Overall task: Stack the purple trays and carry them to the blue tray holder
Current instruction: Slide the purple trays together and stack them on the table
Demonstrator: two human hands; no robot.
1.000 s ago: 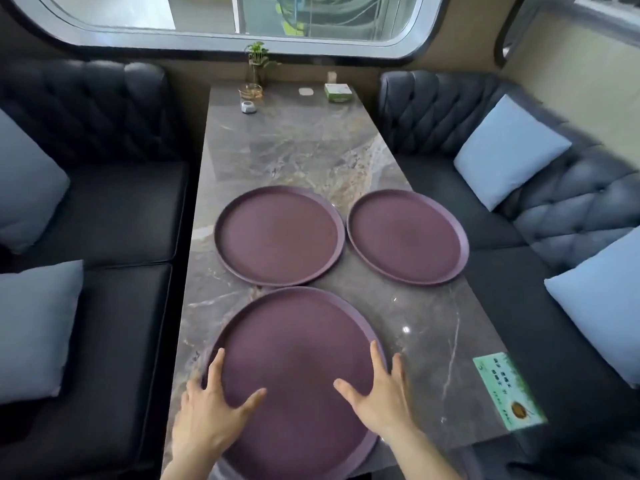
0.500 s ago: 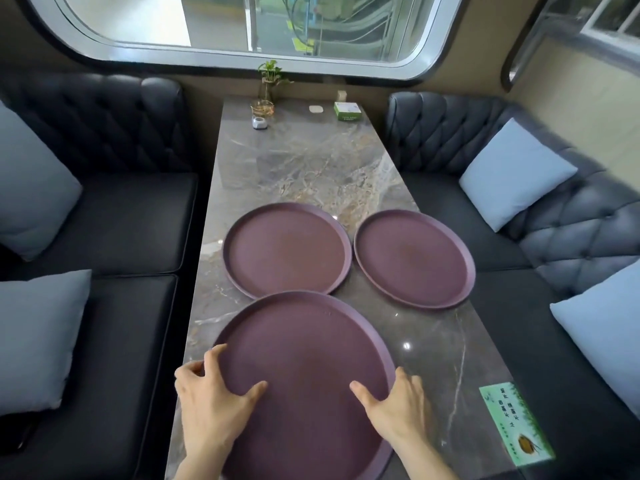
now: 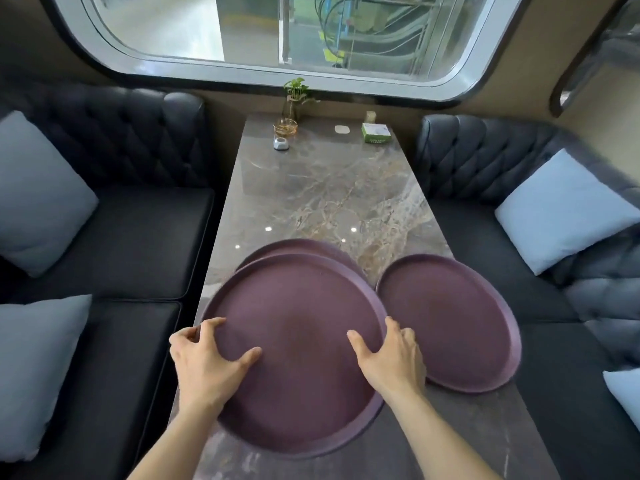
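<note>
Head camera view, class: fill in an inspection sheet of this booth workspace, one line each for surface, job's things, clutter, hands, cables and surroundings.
Surface: marble table, glossy.
Job's things: held tray overlaps the far tray; right tray lies flat; blue holder nothing seen.
Clutter: plant vase, green box, small white device at the far end.
Hands: left hand and right hand grip the held tray's rim.
Cables: nothing seen.
Surroundings: dark sofas, pale cushions, window.
</note>
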